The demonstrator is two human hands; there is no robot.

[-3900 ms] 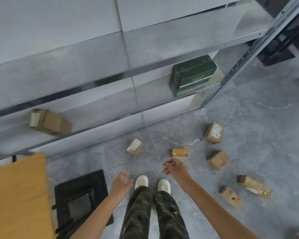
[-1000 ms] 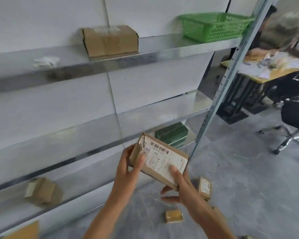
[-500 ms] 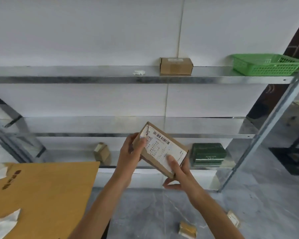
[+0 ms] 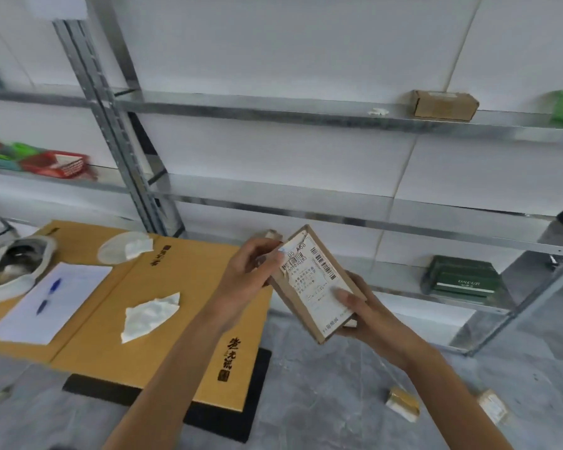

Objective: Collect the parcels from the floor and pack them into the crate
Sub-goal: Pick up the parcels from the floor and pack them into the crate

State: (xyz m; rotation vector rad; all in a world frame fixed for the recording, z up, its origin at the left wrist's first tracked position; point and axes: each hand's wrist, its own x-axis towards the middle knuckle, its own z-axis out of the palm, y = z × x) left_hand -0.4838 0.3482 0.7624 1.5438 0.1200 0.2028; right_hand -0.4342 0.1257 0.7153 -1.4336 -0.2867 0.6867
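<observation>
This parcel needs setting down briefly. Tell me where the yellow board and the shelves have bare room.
The middle shelf is bare right of the upright post. On the yellow board, a bare strip runs between the crumpled tissue and its right edge. Its left end is crowded: paper sheet, pen.

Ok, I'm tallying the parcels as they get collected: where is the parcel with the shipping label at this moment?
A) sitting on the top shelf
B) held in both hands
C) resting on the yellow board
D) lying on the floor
B: the left hand grips the upper end of the labelled parcel, and the right hand holds its lower end, thumb on the label.
</observation>
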